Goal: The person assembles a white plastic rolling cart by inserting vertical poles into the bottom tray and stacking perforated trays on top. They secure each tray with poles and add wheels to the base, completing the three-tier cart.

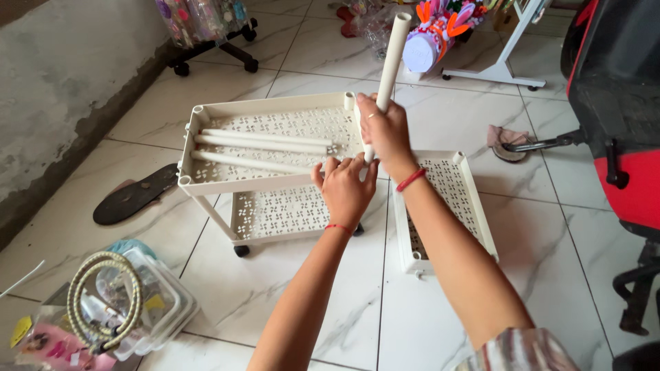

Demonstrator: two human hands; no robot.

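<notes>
Head view shows the right hand closed around a white tube, held upright at the corner of the upper tray of a cream cart; the left hand pinches the tray's rim. Tube looks light, stiff and smooth, best gripped mid-length. Clear plastic packets lie on the floor at lower left.

— Any packages in sight?
— Bottom left on the floor: clear plastic box, lidded, rounded corners, small bits inside too blurred to tell.
— Anything on or beside it?
— Coiled beige cord lying across the lid. Just beside, at the very corner, pink packet with a yellow tag.
— Further off?
— Top edge: clear bags of colourful trinkets hanging on a wheeled stand. No screens or signs visible.
</notes>
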